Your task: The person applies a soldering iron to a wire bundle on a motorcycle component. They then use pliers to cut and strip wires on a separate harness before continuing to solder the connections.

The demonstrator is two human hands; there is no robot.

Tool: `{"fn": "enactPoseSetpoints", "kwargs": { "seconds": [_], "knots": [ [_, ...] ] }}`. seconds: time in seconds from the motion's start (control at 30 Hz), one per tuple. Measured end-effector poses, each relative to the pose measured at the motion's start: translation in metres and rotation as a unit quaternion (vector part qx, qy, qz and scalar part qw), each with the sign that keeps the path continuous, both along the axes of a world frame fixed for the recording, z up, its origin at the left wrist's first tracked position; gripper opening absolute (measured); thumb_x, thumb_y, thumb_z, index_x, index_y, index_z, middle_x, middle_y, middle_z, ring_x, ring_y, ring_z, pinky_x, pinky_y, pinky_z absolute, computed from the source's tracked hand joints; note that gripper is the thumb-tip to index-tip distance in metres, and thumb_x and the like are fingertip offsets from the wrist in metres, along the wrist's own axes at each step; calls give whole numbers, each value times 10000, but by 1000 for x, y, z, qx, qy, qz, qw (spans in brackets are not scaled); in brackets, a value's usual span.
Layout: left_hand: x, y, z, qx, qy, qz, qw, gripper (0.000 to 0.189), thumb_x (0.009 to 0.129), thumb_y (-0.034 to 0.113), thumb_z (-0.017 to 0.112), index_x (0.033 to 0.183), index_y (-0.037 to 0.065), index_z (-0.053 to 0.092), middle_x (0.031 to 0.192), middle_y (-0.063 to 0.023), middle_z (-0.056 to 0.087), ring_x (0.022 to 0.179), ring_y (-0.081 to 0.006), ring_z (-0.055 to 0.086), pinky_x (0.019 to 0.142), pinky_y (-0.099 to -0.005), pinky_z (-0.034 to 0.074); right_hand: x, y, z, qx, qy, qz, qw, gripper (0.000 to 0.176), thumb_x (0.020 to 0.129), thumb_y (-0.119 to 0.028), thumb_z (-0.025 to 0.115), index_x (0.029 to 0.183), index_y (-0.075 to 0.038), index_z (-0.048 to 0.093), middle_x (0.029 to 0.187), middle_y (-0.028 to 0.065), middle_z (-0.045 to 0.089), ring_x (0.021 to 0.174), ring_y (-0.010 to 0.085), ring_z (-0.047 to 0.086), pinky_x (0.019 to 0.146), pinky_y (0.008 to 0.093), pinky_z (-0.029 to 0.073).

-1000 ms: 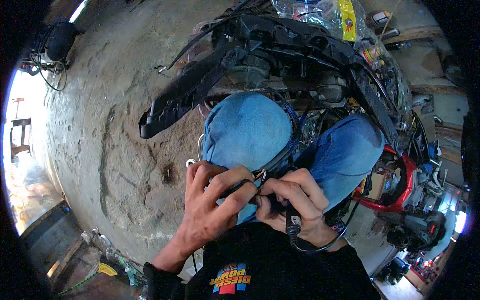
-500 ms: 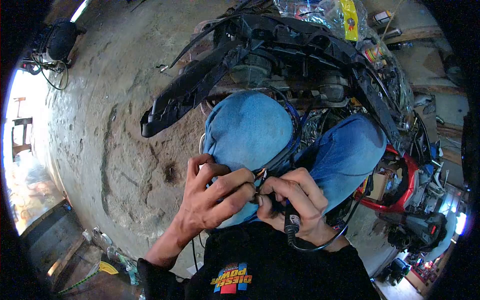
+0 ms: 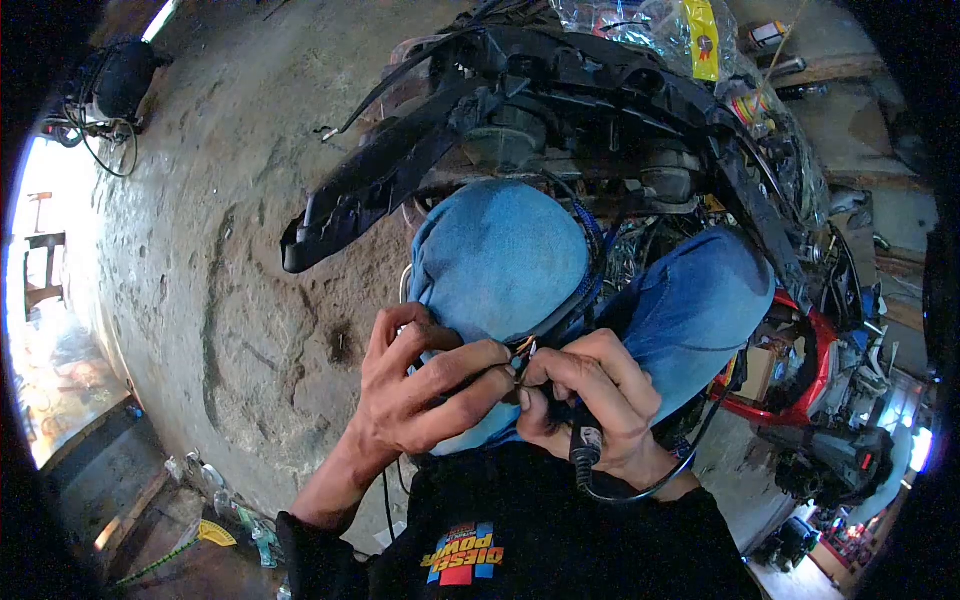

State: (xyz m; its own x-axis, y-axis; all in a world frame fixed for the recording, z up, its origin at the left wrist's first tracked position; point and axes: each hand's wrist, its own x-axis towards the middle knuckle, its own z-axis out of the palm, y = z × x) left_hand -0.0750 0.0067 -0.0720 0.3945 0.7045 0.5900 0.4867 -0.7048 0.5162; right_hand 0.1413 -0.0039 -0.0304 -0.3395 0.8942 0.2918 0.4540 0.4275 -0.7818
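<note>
My left hand (image 3: pixel 430 390) and my right hand (image 3: pixel 590 390) meet over my jeans-covered knee, fingertips pinching the ends of thin wires (image 3: pixel 524 349). The bared or coloured wire strands fan out between the fingertips; the exact joint is hidden by them. A dark sheathed cable (image 3: pixel 565 318) runs from there up along the inner side of the knee. Tucked under the right hand is a black cylindrical piece (image 3: pixel 585 445) with a grey label, its cord (image 3: pixel 650 494) looping to the right past the wrist. Both hands are closed.
In front of my knees lies a large black plastic vehicle frame (image 3: pixel 390 180). A red body panel (image 3: pixel 815 370) is at the right, plastic bags (image 3: pixel 640 18) at the top. The concrete floor (image 3: pixel 250 230) is rough, with a motorcycle part (image 3: pixel 120 85) far left.
My right hand has shifted very slightly to the right, and the wire strands show a little more between the fingertips. Both hands keep their pinch.
</note>
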Motion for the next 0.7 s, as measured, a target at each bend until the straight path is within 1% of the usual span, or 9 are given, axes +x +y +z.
{"fn": "enactPoseSetpoints", "kwargs": {
  "seconds": [0.13, 0.23, 0.33, 0.43, 0.53, 0.6, 0.7],
  "knots": [
    [0, 0, -3, 6, -11, -1, 1000, 284, 771, 192, 699, 1055, 197, 684, 1119, 25, 707, 808, -180, 601, 766, -387, 481, -3, -1, -1, 10, -9, -12, 1000, 428, 719, -37, 841, 1125, 6, 712, 929, 84, 658, 745, 220, 691, 633, 321, 570],
    [-3, 1, -11, 14, -24, -17, 999, 308, 773, 187, 736, 1077, 187, 689, 1146, -10, 699, 787, -177, 603, 770, -391, 481, -2, -1, -3, 18, -10, -16, 1000, 413, 728, -37, 836, 1120, 5, 713, 926, 79, 658, 746, 212, 691, 631, 318, 569],
    [2, -4, -13, -14, -68, 23, 997, 338, 753, 185, 783, 1084, 178, 711, 1171, -48, 689, 753, -174, 598, 779, -398, 481, -2, -2, -3, 15, 4, -9, 1000, 386, 737, -21, 823, 1107, 3, 713, 922, 74, 657, 747, 205, 692, 630, 314, 569],
    [4, -7, -16, -9, -72, 39, 997, 368, 730, 168, 823, 1088, 173, 737, 1165, -66, 686, 718, -173, 588, 798, -406, 478, -1, -3, -2, 8, 19, -8, 1000, 349, 749, -7, 814, 1084, -3, 714, 921, 66, 660, 747, 200, 693, 629, 309, 568],
    [2, -7, -8, -42, -84, 31, 995, 362, 749, 165, 829, 1103, 182, 753, 1112, -45, 679, 746, -170, 581, 810, -392, 462, 0, -4, -1, 8, 21, -12, 1000, 320, 757, -1, 814, 1061, -12, 715, 925, 60, 660, 743, 196, 693, 625, 306, 567],
    [-2, -5, -3, -52, -56, 9, 997, 375, 760, 173, 829, 1127, 189, 752, 1079, -25, 660, 771, -172, 579, 816, -382, 448, 3, -3, -4, 7, 35, -3, 999, 300, 761, 0, 816, 1045, -17, 719, 928, 57, 660, 731, 193, 690, 614, 303, 565],
    [-5, -2, 6, -90, -25, -14, 996, 380, 768, 191, 819, 1141, 195, 748, 1043, -2, 627, 813, -173, 574, 822, -366, 432, 2, -4, -10, 44, 45, -7, 998, 280, 761, 9, 813, 1026, -22, 729, 918, 62, 661, 699, 188, 682, 592, 299, 560]
  ]
}}
